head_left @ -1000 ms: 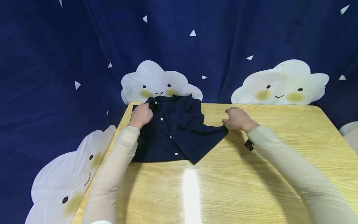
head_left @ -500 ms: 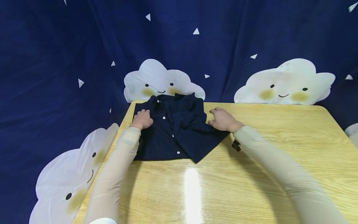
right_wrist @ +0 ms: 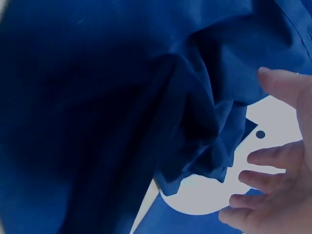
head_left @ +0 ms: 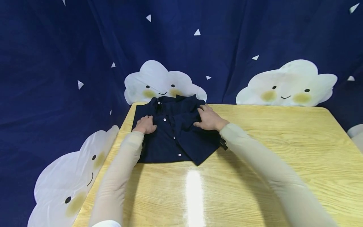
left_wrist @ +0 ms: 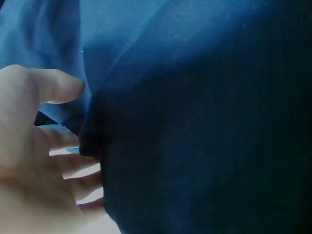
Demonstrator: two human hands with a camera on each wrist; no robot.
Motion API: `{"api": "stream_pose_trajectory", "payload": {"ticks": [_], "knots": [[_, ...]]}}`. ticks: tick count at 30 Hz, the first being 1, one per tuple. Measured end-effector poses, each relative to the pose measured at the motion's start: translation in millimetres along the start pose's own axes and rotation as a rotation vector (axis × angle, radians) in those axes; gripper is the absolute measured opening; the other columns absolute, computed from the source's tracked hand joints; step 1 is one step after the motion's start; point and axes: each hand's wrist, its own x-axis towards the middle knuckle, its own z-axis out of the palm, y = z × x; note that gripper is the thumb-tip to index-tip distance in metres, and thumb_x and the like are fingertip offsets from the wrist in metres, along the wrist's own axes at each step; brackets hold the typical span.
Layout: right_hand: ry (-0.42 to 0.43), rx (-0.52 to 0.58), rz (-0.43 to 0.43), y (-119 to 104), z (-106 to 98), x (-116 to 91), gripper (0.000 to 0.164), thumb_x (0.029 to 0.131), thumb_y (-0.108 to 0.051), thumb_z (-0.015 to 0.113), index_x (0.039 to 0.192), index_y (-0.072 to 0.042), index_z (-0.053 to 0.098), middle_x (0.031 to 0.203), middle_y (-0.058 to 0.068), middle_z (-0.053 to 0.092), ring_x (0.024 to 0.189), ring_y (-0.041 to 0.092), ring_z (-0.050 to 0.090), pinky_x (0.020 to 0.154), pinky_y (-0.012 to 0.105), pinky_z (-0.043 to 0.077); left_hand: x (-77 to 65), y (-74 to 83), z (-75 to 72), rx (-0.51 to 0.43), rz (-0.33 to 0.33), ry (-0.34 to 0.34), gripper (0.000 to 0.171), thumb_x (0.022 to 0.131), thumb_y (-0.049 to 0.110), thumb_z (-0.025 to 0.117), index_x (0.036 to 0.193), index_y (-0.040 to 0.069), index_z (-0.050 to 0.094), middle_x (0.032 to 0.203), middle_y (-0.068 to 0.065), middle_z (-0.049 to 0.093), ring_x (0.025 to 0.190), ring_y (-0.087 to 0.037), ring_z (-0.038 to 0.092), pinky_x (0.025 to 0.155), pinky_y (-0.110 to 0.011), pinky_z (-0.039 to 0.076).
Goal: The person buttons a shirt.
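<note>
A rumpled navy shirt (head_left: 177, 134) is lying on the wooden surface (head_left: 158, 195), left hand (head_left: 145, 125) hanging over its left side, right hand (head_left: 210, 119) over its right, both hands' fingers (right_wrist: 273, 156) standing apart.

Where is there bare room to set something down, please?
The table is bare right of the right sleeve, out to its far edge, and nearer than the navy shirt, between that sleeve and the left sleeve. The far left is crowded: shirt, left hand, right hand.
</note>
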Motion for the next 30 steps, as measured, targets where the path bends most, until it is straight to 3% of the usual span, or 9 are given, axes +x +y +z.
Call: {"api": "stream_pose_trajectory", "payload": {"ticks": [8, 12, 20, 26, 30], "knots": [[-0.061, 0.001, -0.032, -15.9, 8.7, 21.8, 0.088, 0.087, -0.047, 0.064, 0.145, 0.006, 0.024, 0.151, 0.027, 0.017, 0.138, 0.047, 0.011, 0.109, 0.054, 0.014, 11.2, -4.7, 7.1, 0.005, 0.01, -0.009, 0.067, 0.094, 0.031, 0.052, 0.145, -0.003, 0.026, 0.15, -0.025, 0.022, 0.135, -0.042, 0.022, 0.108, -0.053, 0.017], [-0.091, 0.007, -0.032, -20.5, 14.8, 32.7, 0.095, 0.084, -0.051, 0.066, 0.147, 0.003, 0.019, 0.152, 0.026, 0.013, 0.139, 0.044, 0.011, 0.11, 0.05, 0.016, 13.6, -8.1, 7.8, 0.022, -0.003, -0.044, 0.068, 0.094, 0.032, 0.053, 0.145, -0.003, 0.026, 0.149, -0.025, 0.023, 0.136, -0.041, 0.022, 0.109, -0.054, 0.015], [-0.186, -0.01, 0.024, -23.3, 29.5, 46.9, 0.104, 0.078, -0.056, 0.069, 0.15, -0.003, 0.016, 0.155, 0.02, 0.008, 0.14, 0.043, 0.007, 0.109, 0.052, 0.016, 12.7, -10.3, 4.4, 0.087, -0.04, -0.139, 0.072, 0.091, 0.038, 0.054, 0.146, 0.001, 0.026, 0.152, -0.025, 0.017, 0.139, -0.043, 0.008, 0.103, -0.066, -0.006], [-0.226, -0.068, 0.04, -20.3, 41.4, 50.6, 0.104, 0.077, -0.058, 0.069, 0.151, -0.007, 0.016, 0.156, 0.018, 0.009, 0.139, 0.043, 0.011, 0.109, 0.053, 0.018, 14.4, -13.2, 5.3, 0.026, -0.053, -0.184, 0.076, 0.092, 0.039, 0.052, 0.15, 0.004, 0.017, 0.155, -0.023, 0.006, 0.14, -0.043, 0.002, 0.105, -0.064, 0.001], [-0.225, -0.099, 0.029, -15.2, 45.7, 49.2, 0.102, 0.077, -0.058, 0.07, 0.15, -0.006, 0.02, 0.154, 0.019, 0.017, 0.137, 0.043, 0.019, 0.107, 0.052, 0.023, 16.7, -12.9, 6.5, 0.004, -0.044, -0.207, 0.077, 0.093, 0.04, 0.05, 0.151, 0.006, 0.013, 0.156, -0.021, 0.002, 0.141, -0.041, -0.001, 0.106, -0.063, 0.008]]}}
